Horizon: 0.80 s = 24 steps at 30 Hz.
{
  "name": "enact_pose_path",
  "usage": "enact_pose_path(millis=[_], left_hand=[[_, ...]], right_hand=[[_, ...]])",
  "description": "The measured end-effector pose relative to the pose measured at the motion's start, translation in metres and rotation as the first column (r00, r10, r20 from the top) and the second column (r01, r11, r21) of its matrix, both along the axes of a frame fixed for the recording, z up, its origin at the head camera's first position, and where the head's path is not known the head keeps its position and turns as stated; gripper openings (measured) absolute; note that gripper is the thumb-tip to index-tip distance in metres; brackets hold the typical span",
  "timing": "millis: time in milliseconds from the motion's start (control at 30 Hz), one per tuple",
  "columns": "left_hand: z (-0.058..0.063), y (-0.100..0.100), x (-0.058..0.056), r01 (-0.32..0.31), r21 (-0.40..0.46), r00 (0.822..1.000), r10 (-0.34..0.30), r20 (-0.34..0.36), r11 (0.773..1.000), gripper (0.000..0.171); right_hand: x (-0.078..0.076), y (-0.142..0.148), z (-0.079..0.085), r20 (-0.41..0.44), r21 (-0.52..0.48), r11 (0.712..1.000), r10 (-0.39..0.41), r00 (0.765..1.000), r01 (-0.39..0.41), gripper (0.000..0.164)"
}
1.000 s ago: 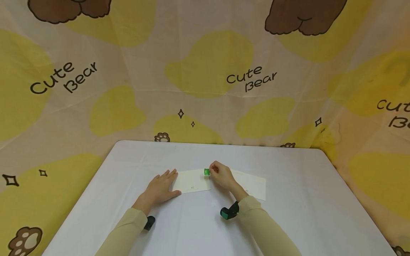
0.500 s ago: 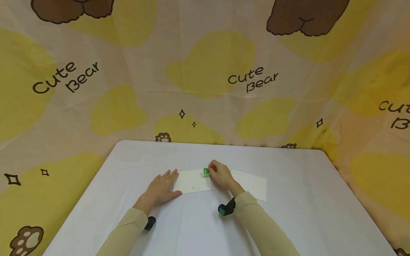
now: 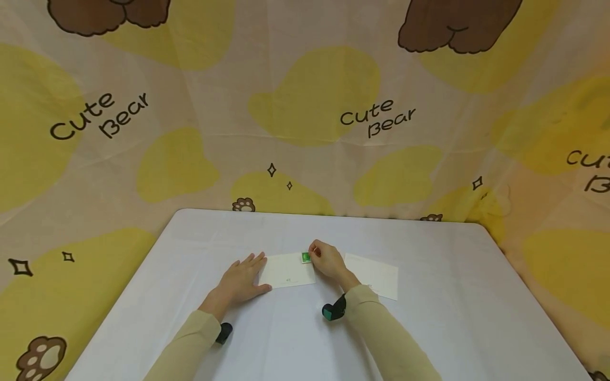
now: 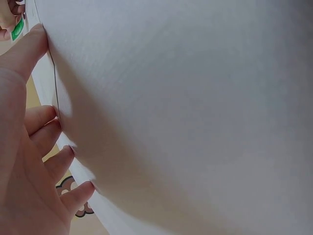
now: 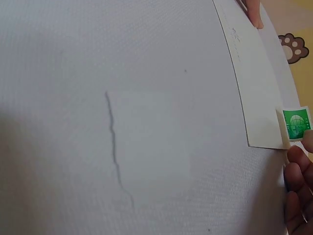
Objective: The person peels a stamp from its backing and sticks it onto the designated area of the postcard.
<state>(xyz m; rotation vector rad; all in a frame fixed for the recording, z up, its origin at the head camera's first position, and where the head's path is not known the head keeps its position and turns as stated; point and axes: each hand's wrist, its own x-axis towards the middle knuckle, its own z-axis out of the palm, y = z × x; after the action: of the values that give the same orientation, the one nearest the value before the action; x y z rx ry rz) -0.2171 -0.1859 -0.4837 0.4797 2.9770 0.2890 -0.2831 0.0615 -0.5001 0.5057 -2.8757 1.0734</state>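
Note:
A white card or envelope [image 3: 286, 271] with small print along its near edge lies flat on the table. My left hand [image 3: 240, 278], fingers spread, rests over its left end, and the left wrist view shows the thumb at the near edge. My right hand [image 3: 329, 262] pinches a green postage stamp [image 3: 306, 257] with a white perforated border by its right side. The stamp [image 5: 296, 123] sits over the card's far right corner, tilted up from the surface in the right wrist view. Part of the stamp is hidden behind the thumb.
A second white card [image 3: 383, 276] lies to the right, partly hidden by my right wrist. Both hands work on a white table [image 3: 452, 317] with a rounded far edge. Behind it hangs a patterned cloth [image 3: 310, 95]. Each wrist wears a black camera.
My right hand and the stamp have shifted slightly left, and the stamp has come down a little over the card's corner. The left hand keeps its place on the card.

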Motion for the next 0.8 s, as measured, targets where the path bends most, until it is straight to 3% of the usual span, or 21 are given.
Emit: enact_pose_path(millis=[233, 800], left_hand=[[0.0009, -0.0002, 0.0011, -0.002, 0.010, 1.000, 0.002, 0.004, 1.000, 0.079], [-0.0012, -0.0009, 0.0009, -0.006, 0.008, 1.000, 0.006, -0.006, 1.000, 0.080]], right_hand=[[0.0007, -0.0010, 0.0010, 0.020, 0.001, 1.000, -0.013, 1.000, 0.013, 0.004], [0.0004, -0.0055, -0.0034, -0.030, 0.060, 0.997, -0.048, 0.998, 0.050, 0.004]])
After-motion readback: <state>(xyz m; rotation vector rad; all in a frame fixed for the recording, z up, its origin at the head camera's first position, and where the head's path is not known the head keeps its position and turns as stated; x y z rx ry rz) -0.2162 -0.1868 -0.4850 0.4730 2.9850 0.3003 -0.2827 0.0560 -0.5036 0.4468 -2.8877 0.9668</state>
